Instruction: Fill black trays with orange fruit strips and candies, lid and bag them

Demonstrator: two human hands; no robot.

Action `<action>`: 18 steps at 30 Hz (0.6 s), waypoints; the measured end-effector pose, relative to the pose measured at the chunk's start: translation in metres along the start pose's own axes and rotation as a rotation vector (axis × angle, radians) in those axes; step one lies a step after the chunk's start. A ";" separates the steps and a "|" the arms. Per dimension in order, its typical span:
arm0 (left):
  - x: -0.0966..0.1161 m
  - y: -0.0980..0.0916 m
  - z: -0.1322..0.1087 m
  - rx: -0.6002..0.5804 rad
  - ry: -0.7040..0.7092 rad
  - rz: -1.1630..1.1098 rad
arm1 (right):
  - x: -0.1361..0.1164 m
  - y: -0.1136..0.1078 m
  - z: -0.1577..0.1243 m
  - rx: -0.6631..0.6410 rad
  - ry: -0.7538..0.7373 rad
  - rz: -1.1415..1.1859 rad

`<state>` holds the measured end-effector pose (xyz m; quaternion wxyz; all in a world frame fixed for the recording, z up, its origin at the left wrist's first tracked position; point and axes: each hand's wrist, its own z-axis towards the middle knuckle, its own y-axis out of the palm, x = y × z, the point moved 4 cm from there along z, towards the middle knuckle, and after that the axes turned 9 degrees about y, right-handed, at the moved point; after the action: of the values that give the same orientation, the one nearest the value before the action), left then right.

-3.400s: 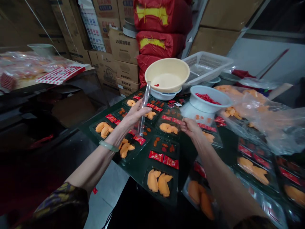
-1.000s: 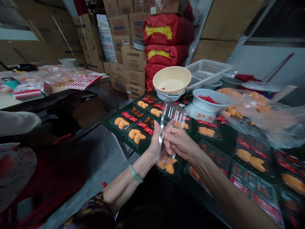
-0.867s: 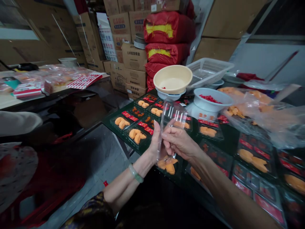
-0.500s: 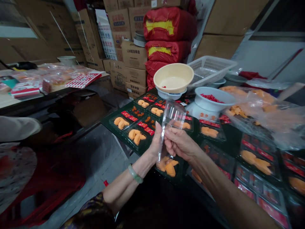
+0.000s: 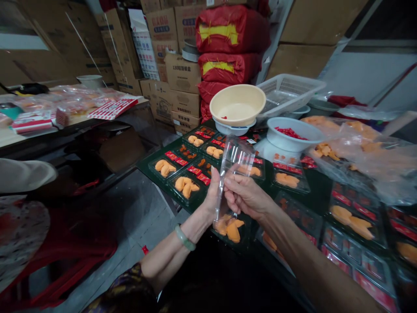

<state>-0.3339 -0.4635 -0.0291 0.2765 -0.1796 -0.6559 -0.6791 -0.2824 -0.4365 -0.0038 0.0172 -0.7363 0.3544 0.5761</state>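
Note:
Both hands hold a stack of clear plastic lids [image 5: 235, 160] upright above the table's near left corner. My left hand [image 5: 213, 193] grips the stack's left edge, a green bangle on its wrist. My right hand [image 5: 245, 196] pinches the front lid with thumb and fingers. Directly below the hands lies a dark green tray [image 5: 241, 238] holding orange dumpling-shaped pieces [image 5: 229, 228]. More filled dark trays [image 5: 184, 174] with red sachets cover the table beyond and to the right.
A cream bowl [image 5: 237, 104] and a white bowl of red sachets [image 5: 293, 132] stand at the back. A white basket [image 5: 288, 89] and a plastic bag of orange pieces [image 5: 365, 148] lie right. Cartons and red sacks [image 5: 230, 41] are stacked behind. A second table [image 5: 65, 121] stands at left.
Since 3.4 s ago both hands have drawn back from the trays and met on the lid stack, now turned face-on. In the last second they barely moved.

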 end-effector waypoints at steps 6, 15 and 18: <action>0.005 0.003 0.003 0.035 0.058 0.223 | -0.016 0.002 -0.013 0.216 -0.197 -0.210; 0.030 0.029 0.007 -0.073 0.077 0.402 | -0.046 0.014 -0.040 0.245 -0.449 -0.285; 0.048 0.038 0.008 -0.066 0.148 0.509 | -0.056 0.011 -0.060 0.280 -0.539 -0.232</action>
<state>-0.3489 -0.4621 0.0304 0.4795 -0.2973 -0.5452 -0.6200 -0.2428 -0.4425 0.0684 0.2769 -0.5834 0.3265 0.6902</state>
